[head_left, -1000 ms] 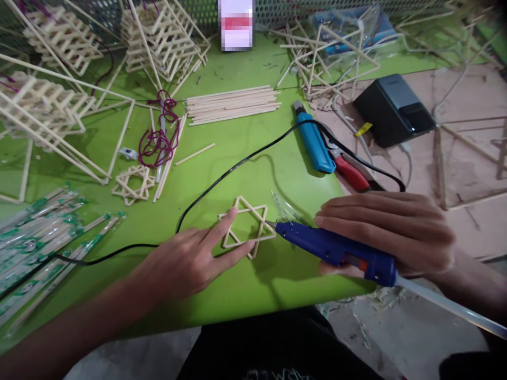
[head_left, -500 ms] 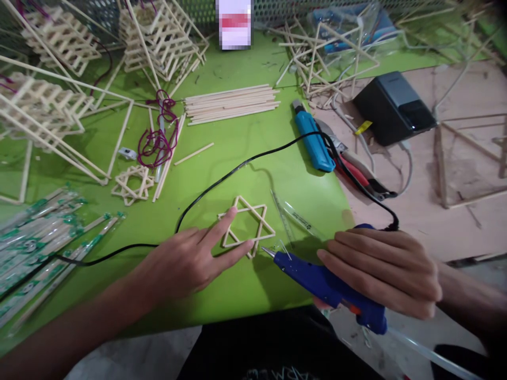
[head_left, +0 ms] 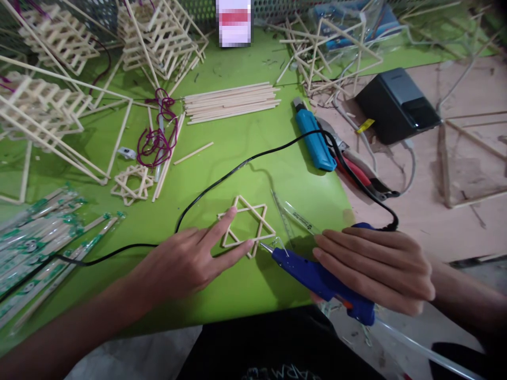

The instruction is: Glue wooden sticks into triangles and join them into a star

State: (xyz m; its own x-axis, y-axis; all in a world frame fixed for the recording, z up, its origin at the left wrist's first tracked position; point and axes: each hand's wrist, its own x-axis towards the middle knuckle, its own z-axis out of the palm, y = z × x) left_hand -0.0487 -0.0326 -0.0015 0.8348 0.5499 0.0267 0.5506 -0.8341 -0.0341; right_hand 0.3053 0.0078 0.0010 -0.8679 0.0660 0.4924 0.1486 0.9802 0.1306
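Note:
A six-pointed star of thin wooden sticks (head_left: 262, 214) lies flat on the green table (head_left: 237, 295). Two spread fingers of my left hand (head_left: 190, 258) rest on its left and lower sides. My right hand (head_left: 372, 269) is wrapped round a blue glue gun (head_left: 301, 269), whose metal nozzle points left at the star's lower edge. A clear glue stick trails out of the gun's back end. Beside the star, between it and my right hand, lies a clear printed plastic strip (head_left: 299, 216).
A black cable (head_left: 237, 168) crosses behind the star. Further back lie a stick bundle (head_left: 232, 103), a blue cutter (head_left: 315, 140), red-handled pliers (head_left: 360, 177) and a dark box (head_left: 398, 108). Stick lattices (head_left: 43, 113), purple string (head_left: 158, 142), a smaller star (head_left: 132, 184) and wrapped sticks (head_left: 43, 237) are left.
My right hand and the glue gun have shifted slightly left, bringing the nozzle closer to the star's lower edge. My left hand has stayed in place.

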